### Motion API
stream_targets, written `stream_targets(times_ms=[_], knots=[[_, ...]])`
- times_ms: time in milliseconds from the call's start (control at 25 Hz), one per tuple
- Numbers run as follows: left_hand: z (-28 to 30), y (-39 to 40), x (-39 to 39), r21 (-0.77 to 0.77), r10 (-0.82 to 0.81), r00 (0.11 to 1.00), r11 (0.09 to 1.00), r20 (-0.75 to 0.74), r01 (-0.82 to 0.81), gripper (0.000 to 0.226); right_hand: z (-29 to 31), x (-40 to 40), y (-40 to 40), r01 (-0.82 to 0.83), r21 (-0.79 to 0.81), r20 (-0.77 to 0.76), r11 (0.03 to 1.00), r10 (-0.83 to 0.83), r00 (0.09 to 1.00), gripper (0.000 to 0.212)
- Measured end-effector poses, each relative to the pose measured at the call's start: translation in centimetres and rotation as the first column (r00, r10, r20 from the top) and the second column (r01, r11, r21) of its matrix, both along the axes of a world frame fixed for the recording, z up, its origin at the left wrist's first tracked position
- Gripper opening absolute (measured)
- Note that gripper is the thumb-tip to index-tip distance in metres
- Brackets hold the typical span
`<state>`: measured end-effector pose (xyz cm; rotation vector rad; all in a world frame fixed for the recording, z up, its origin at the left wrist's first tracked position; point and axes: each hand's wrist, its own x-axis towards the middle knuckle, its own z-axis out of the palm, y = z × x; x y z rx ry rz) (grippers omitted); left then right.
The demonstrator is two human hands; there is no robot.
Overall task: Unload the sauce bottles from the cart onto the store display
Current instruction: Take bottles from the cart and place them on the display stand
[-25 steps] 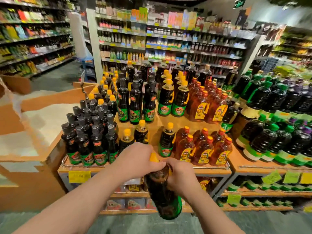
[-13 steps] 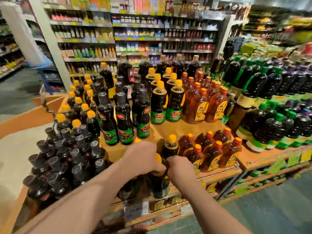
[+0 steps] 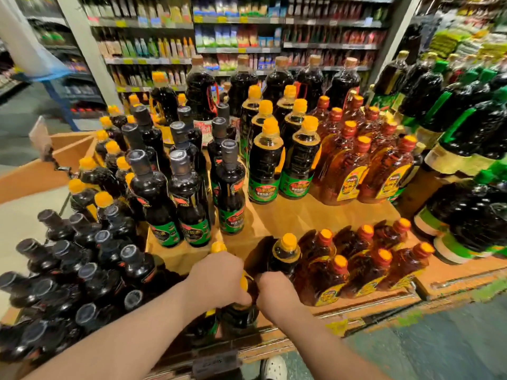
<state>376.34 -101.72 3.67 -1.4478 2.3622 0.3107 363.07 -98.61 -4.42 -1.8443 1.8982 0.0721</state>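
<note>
Both hands hold one dark sauce bottle (image 3: 241, 314) with a yellow cap, standing at the front edge of the wooden display (image 3: 301, 215). My left hand (image 3: 216, 281) grips its neck and cap from the left. My right hand (image 3: 277, 292) grips its shoulder from the right. The bottle's lower body shows below the hands, upright on the lower tier. Another yellow-capped dark bottle (image 3: 285, 256) stands just behind to the right. The cart is out of view.
Black-capped dark bottles (image 3: 82, 272) crowd the lower left tier. Amber bottles with orange caps (image 3: 365, 264) fill the lower right. Taller bottles (image 3: 192, 193) stand on the upper tier. Green-capped jugs (image 3: 472, 165) lie at the right. Store shelves (image 3: 236, 48) run behind.
The bottle has come down from in front of the display onto the lower tier's front edge, with both hands still on it. The view has closed in on the display.
</note>
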Motion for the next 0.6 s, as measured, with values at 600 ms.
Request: stream_targets(times_ms=[600], knots=[[2.0,-1.6,-2.4,-0.112,-0.217,0.976,0.970,0.011,0.217,0.058,2.6,-2.5,0.4,-0.044,-0.045,-0.006,0.998,0.043,0.999,0.015]])
